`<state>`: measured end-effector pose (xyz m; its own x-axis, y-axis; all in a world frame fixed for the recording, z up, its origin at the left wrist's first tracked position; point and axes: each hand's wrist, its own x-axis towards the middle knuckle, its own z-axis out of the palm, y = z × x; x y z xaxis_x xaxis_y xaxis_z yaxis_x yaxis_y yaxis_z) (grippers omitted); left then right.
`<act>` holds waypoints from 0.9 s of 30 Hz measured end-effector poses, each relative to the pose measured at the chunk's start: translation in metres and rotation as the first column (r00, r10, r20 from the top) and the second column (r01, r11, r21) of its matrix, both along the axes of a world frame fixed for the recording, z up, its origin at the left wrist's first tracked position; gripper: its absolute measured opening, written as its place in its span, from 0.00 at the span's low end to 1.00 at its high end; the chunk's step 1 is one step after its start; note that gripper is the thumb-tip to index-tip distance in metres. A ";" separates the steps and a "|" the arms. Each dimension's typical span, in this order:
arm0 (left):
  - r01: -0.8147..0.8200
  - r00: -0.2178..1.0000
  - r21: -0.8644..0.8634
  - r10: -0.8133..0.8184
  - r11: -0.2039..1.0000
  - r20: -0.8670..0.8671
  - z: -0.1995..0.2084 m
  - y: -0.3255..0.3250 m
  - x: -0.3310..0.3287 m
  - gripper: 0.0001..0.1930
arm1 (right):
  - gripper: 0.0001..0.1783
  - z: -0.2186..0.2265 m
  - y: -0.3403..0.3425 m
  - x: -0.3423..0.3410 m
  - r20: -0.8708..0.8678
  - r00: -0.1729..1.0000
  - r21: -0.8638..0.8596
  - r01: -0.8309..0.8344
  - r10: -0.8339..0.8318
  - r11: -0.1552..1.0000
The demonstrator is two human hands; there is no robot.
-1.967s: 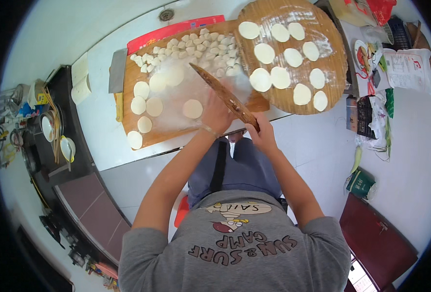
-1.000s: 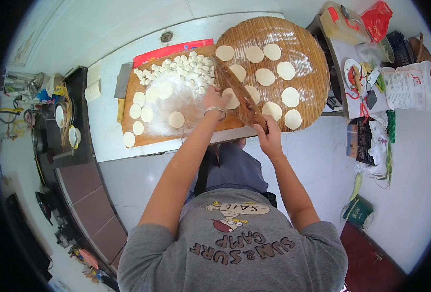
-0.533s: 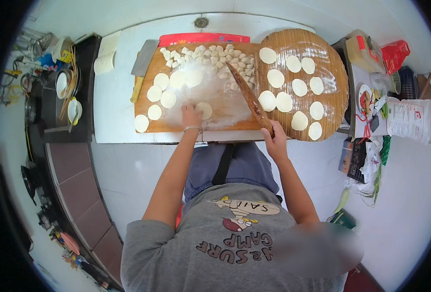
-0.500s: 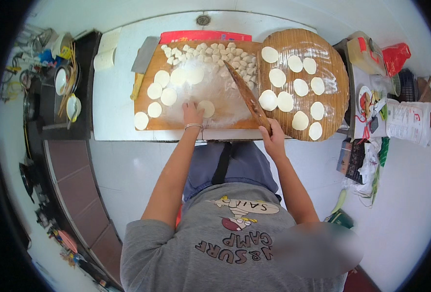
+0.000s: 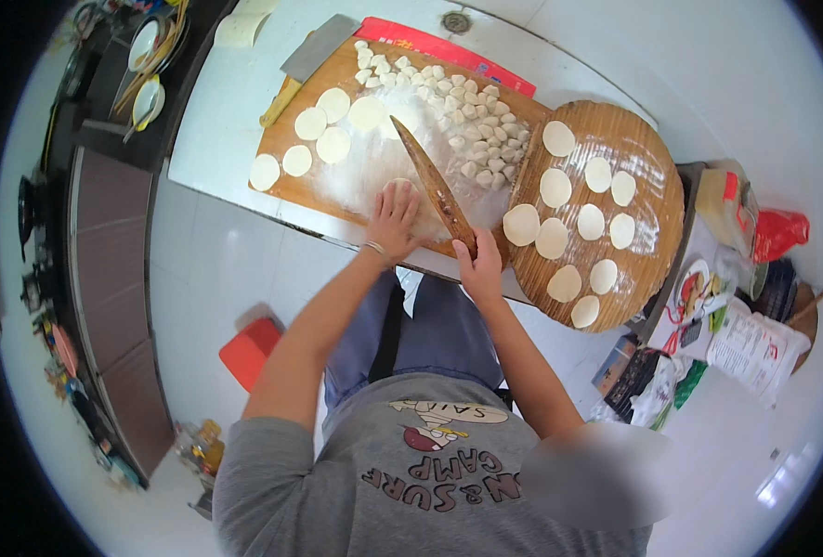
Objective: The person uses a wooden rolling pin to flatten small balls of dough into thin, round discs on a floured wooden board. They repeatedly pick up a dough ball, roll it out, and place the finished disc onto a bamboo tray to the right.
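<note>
My left hand point(image 5: 394, 219) lies palm down, fingers stretched, over a thin dough round point(image 5: 424, 221) near the front edge of the floured wooden board point(image 5: 302, 191); it covers most of that round. In my right hand point(image 5: 481, 267) is the thick end of a tapered wooden rolling pin point(image 5: 428, 178). The pin slants up and left over the flour, its thin tip near other flat rounds point(image 5: 368, 113). Several more wrappers point(image 5: 333, 146) lie at the board's left. Small dough pieces point(image 5: 472, 121) crowd its far right part.
A cleaver point(image 5: 320, 48) lies across the board's far left corner. On the right, a round wooden board point(image 5: 648, 200) bears several dough rounds. Behind the board is a red strip point(image 5: 449, 56). A red stool-like object point(image 5: 252, 353) stands on the floor at left.
The view has turned, so the table now slants down to the right. My left hand has gone from the wrapper's edge to lying over it. The rolling pin stays in my right hand.
</note>
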<state>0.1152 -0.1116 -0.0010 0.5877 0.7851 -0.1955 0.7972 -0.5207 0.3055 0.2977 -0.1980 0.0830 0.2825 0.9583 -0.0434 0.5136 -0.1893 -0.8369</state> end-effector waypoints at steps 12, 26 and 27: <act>-0.334 0.940 0.072 0.327 0.940 0.101 -0.011 -0.014 0.045 0.41 | 0.19 -0.042 0.017 0.004 0.043 0.992 0.104 -0.124 0.120 0.987; -0.514 0.857 0.207 0.488 0.832 0.167 -0.009 -0.051 -0.079 0.41 | 0.23 -0.058 0.068 0.003 0.516 0.665 -0.021 -0.620 0.540 0.784; -0.493 0.870 0.149 0.480 0.857 0.112 -0.013 -0.053 -0.077 0.40 | 0.23 -0.058 0.074 -0.001 0.545 0.639 -0.029 -0.634 0.544 0.773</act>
